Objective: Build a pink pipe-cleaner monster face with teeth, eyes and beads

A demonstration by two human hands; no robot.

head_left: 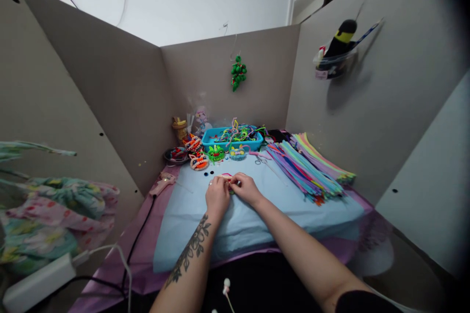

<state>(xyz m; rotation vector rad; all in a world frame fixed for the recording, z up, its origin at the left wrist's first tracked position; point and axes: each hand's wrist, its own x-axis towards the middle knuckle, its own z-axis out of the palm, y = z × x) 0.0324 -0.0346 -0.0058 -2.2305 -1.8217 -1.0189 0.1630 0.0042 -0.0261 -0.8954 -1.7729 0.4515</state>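
My left hand (217, 194) and my right hand (245, 188) meet over the light blue mat (257, 215), fingers pinched together on a small pink pipe-cleaner piece (227, 177). Both hands are closed around it, and most of the piece is hidden by my fingers. Small dark beads (209, 174) lie just beyond my left hand.
A blue tray (216, 138) of tangled pipe cleaners stands at the back, with finished pipe-cleaner figures (198, 160) and scissors (261, 160) in front. A fan of straight pipe cleaners (308, 171) lies at the right. A glue gun (161, 185) and cable sit left. Grey partition walls enclose the desk.
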